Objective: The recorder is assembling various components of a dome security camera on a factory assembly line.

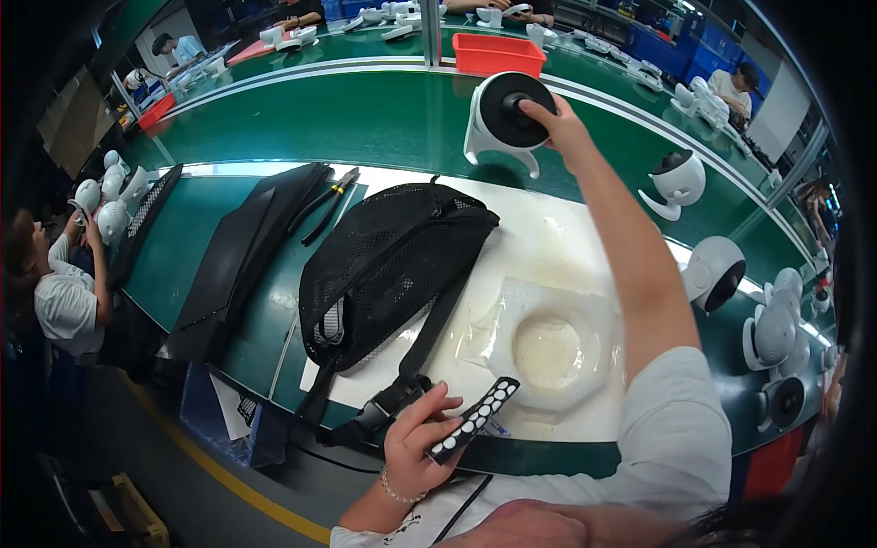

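My right hand point(565, 130) is stretched far forward, its fingers closed on a white device with a round black face point(501, 105). Two curved white legs point down from this device, held at the green belt point(365, 119); whether it touches the belt I cannot tell. Close to my body, my left hand point(418, 438) grips a narrow black strip with white round dots point(473, 418). Beside that hand is a black buckle point(388, 402) on the strap of a black mesh bag point(393, 265). A translucent, padded ring-shaped mould point(585, 365) lies on the white sheet point(557, 224) between my arms.
Yellow-and-black pliers point(333, 196) and black flat pieces point(247, 247) lie left of the bag. Several white devices point(678, 183) stand at the right. A red bin point(498, 55) sits beyond the belt, past a metal post point(430, 32). A co-worker point(68, 292) sits at the left.
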Action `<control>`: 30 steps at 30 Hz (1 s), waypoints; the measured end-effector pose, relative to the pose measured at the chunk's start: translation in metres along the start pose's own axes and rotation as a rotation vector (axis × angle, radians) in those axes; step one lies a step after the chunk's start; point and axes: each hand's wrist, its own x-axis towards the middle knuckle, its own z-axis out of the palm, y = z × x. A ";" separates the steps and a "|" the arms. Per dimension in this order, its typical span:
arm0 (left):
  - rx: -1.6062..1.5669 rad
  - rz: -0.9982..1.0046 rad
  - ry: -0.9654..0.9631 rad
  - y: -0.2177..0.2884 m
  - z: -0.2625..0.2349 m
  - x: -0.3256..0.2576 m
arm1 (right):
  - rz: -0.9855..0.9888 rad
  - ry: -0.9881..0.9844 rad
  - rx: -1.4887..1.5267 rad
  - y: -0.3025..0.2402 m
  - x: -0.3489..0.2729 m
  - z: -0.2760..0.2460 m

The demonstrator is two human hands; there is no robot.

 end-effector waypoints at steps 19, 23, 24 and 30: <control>-0.335 0.049 -0.317 0.037 0.057 0.002 | 0.535 -0.661 -0.798 -0.071 -0.198 -0.036; -0.287 -0.024 -0.239 0.025 0.063 0.006 | 0.335 -0.370 -0.403 -0.056 -0.215 -0.055; -0.284 -0.023 -0.239 0.025 0.063 0.007 | 0.294 -0.324 -0.290 -0.052 -0.223 -0.066; -0.323 -0.003 -0.220 0.026 0.060 0.002 | 0.188 -0.560 -0.004 -0.008 -0.288 -0.102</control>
